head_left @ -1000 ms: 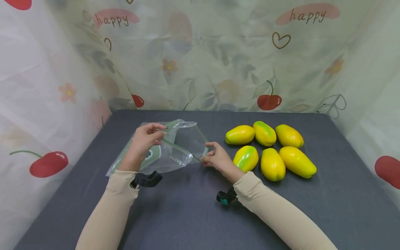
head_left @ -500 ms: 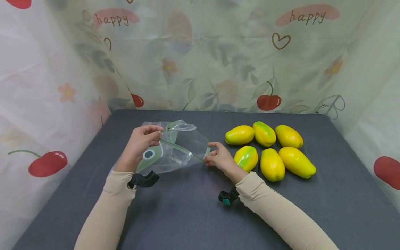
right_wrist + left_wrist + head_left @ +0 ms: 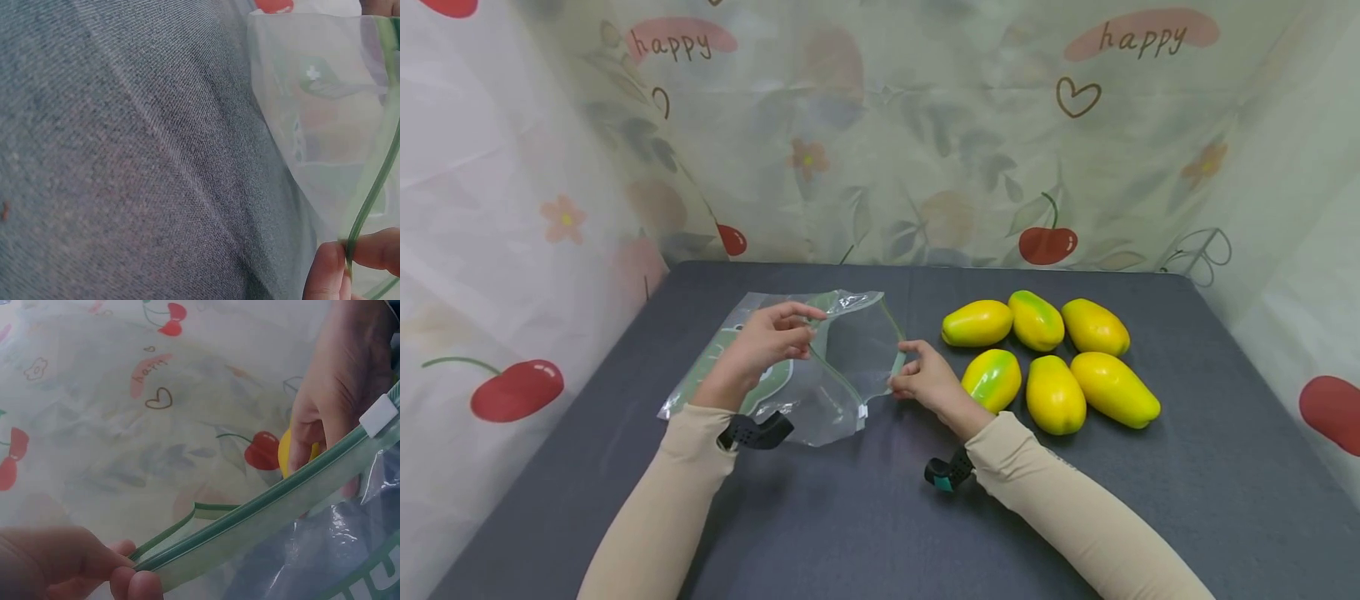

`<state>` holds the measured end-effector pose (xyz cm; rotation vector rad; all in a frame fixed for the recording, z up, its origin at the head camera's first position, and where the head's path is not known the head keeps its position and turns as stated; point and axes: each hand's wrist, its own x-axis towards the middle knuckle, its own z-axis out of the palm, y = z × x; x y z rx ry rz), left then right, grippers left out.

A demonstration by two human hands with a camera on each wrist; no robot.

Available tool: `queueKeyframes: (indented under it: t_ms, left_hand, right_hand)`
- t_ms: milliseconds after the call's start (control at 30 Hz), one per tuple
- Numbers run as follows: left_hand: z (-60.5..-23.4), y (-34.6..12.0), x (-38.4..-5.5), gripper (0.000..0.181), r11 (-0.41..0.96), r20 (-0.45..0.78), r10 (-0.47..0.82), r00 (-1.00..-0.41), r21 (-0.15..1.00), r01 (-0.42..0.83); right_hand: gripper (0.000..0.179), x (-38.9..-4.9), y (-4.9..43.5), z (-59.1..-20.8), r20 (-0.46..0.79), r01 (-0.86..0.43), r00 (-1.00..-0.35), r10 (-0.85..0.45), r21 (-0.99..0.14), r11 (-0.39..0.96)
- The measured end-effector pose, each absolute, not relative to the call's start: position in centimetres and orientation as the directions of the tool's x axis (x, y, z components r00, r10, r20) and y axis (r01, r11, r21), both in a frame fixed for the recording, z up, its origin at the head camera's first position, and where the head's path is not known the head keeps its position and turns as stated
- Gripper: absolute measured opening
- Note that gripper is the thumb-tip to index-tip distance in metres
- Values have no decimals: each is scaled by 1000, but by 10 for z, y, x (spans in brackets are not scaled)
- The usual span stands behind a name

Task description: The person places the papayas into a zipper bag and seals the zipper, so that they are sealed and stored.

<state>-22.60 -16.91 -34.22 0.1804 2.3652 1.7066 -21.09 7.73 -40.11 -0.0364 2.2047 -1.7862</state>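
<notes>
A clear zip bag with green print and a green zip strip lies over the left half of the table, its mouth spread toward the right. My left hand pinches the strip; the left wrist view shows thumb and fingers at the green edge. At the mouth's right side, my right hand pinches the rim between thumb and finger, also seen close up in the right wrist view. A white slider sits on the zip at the near corner. Inside the bag, no object shows.
Several yellow mangoes with green patches lie in two rows on the dark table, just right of the right hand. A printed curtain hangs behind and along both sides.
The left hand moves slightly left, then back to the right. The bag's near corner with the slider drops toward the person, and its mouth looks wider. The right hand shifts slightly right; the mangoes stay put.
</notes>
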Motion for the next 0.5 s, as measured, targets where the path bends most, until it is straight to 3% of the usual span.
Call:
queueKeyframes:
  t_ms: [500]
  left_hand:
    - [-350, -160, -233, 33, 278, -102, 282, -954, 960, -20]
  right_hand:
    - [65, -210, 79, -402, -227, 173, -948, -222, -955, 239]
